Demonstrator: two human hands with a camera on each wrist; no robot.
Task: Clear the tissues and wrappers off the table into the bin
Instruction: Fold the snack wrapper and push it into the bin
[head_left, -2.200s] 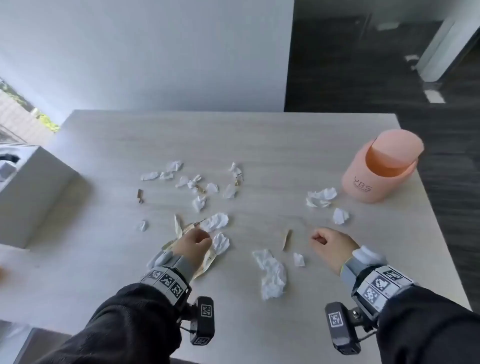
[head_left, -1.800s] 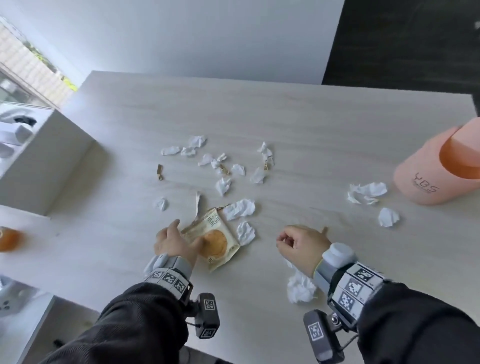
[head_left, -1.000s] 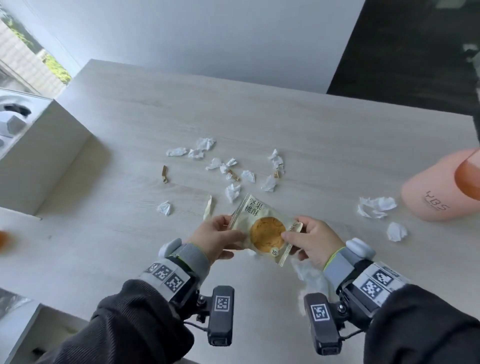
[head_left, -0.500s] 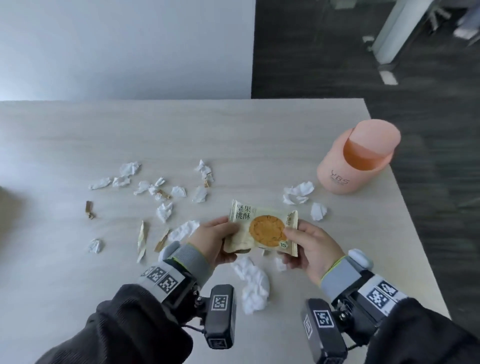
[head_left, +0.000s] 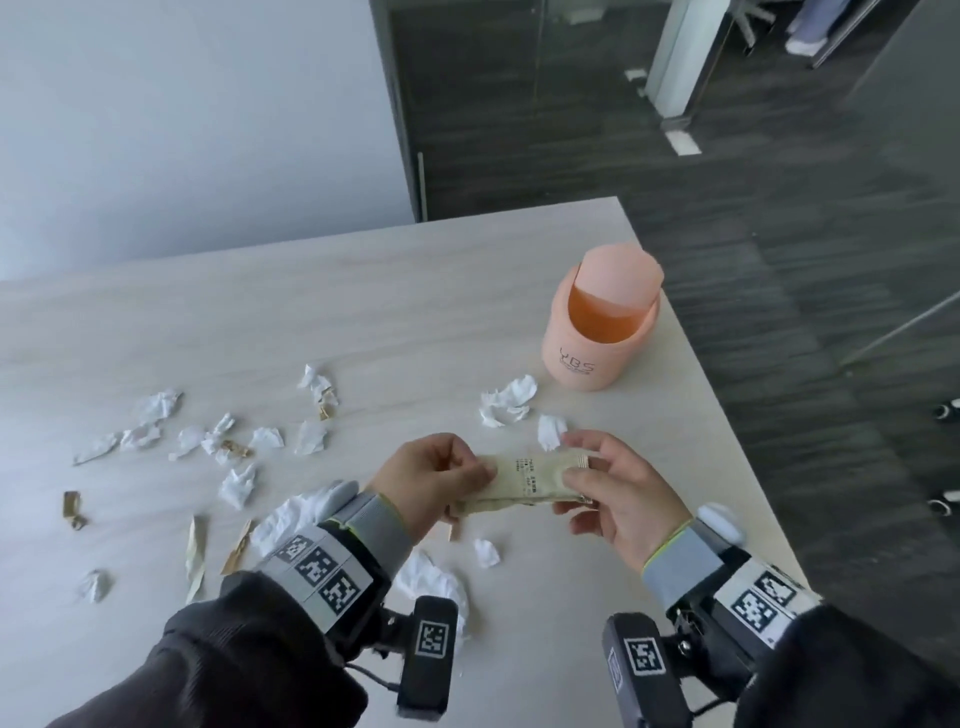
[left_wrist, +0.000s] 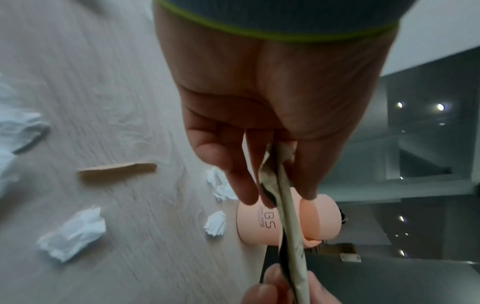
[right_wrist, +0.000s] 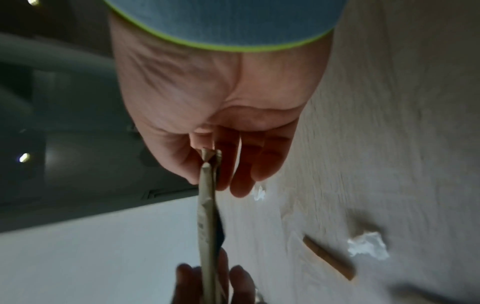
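Note:
A cream snack wrapper hangs above the table, folded lengthwise, held at both ends. My left hand pinches its left end and my right hand pinches its right end. The wrist views show the wrapper edge-on between thumb and fingers of my left hand and my right hand. The pink bin stands open at the far right of the table, behind the hands. Crumpled white tissues and small torn wrapper strips lie scattered on the table.
The table's right edge runs close beside the bin, with dark floor beyond. A big tissue wad lies under my wrists. A tan strip lies near my left hand. A white wall stands behind the table.
Both hands lifted the wrapper off the table and have folded it in half, so its printed cookie face is now hidden. The view swung right towards the bin.

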